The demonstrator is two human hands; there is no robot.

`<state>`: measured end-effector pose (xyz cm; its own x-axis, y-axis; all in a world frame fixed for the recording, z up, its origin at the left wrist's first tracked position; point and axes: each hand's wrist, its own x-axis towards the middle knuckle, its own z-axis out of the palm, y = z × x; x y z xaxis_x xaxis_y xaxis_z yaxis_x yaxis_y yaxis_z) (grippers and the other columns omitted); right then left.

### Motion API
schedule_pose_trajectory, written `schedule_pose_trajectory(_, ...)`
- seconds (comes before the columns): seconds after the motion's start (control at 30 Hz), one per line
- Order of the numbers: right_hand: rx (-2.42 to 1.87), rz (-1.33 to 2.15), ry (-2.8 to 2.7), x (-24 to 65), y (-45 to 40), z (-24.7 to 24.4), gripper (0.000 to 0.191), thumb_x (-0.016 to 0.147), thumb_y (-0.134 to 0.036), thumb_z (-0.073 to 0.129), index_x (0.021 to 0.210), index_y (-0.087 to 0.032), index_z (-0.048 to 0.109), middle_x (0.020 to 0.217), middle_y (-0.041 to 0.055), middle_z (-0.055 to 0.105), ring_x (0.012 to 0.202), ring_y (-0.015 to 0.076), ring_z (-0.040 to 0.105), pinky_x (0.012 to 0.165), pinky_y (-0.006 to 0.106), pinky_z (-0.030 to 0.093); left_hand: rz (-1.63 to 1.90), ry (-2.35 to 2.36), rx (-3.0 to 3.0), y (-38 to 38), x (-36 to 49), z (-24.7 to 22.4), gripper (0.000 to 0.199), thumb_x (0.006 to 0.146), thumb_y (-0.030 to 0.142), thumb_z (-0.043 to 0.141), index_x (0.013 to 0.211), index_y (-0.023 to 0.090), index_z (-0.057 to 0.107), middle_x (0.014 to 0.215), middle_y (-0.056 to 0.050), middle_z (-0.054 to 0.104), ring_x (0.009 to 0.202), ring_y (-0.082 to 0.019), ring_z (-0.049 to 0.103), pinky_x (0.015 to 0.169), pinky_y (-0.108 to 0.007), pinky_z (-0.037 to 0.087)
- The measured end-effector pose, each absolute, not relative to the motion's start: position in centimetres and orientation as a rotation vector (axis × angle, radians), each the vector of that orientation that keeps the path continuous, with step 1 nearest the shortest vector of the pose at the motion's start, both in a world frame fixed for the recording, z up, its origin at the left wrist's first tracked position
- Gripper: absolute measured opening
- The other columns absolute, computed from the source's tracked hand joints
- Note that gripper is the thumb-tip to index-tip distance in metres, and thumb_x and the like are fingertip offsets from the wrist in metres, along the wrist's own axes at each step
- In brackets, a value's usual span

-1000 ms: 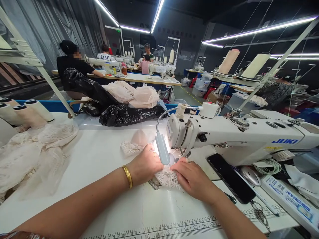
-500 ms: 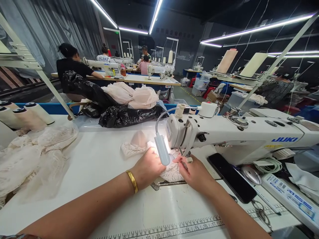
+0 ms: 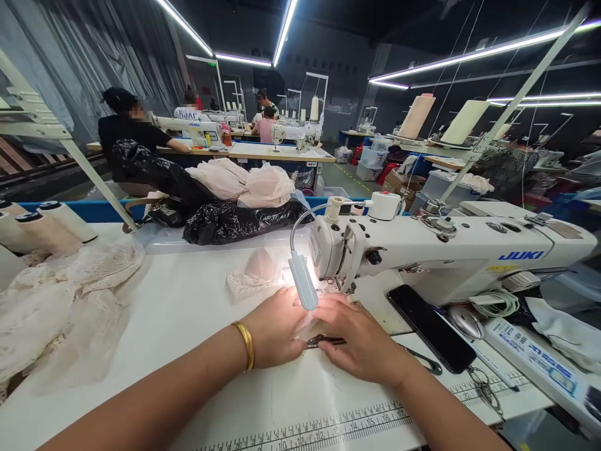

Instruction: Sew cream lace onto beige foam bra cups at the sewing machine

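Under the needle end of a white JUKI sewing machine [image 3: 422,241], pale, sheer fabric [image 3: 307,327] lies on the machine bed, mostly covered by my hands. My left hand [image 3: 275,329], with a gold bangle at the wrist, rests on its left side; the thumb is apart and the fingertips are partly hidden by the lamp. Across the fabric, my right hand [image 3: 354,335] lies flat with fingers stretched toward the left hand and thumb apart. A lit gooseneck lamp [image 3: 304,282] hangs over both hands. Beyond my left hand lies a lace bra cup [image 3: 260,266].
White lace fabric [image 3: 70,300] and thread cones [image 3: 66,220] occupy the left. Behind are a black plastic bag [image 3: 244,222] and pale garments [image 3: 267,185]. A phone [image 3: 432,329], scissors [image 3: 425,360] and keys [image 3: 483,388] lie right. Co-workers sit farther back.
My right hand has gone from pinching near the needle to lying flat across the fabric. The lace edge that showed between my hands is now covered. The view has shifted slightly.
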<state>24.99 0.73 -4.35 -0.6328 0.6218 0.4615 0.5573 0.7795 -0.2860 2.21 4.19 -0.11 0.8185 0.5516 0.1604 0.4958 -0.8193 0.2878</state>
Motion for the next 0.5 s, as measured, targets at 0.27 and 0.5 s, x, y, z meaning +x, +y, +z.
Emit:
schedule_pose_trajectory(0.27,-1.162,-0.114,-2.514,25.2,2.0,-5.9,0.029,0.085,0.004,0.043,0.079,-0.02,0.057,0.08,0.0016,0.06,0.073,0.0179,0.05,0.071,0.031,0.037,0.326,0.766,3.047,4.2,1.7,-2.0,0.012,0.073,0.007,0.058,0.073,0.018,0.055,0.082,-0.002,0.062,0.076,-0.021,0.052,0.073,-0.039,0.038)
schedule_pose_trajectory(0.5,-1.181,-0.04,-2.466,25.7,2.3,-5.9,0.035,0.082,0.004,0.044,0.097,-0.02,0.064,0.097,0.0047,0.071,0.082,0.0209,0.055,0.079,0.035,0.041,0.426,0.643,3.086,5.2,1.6,-3.2,0.022,0.071,-0.004,0.054,0.074,0.017,0.051,0.077,0.003,0.061,0.074,-0.016,0.05,0.078,-0.037,0.03)
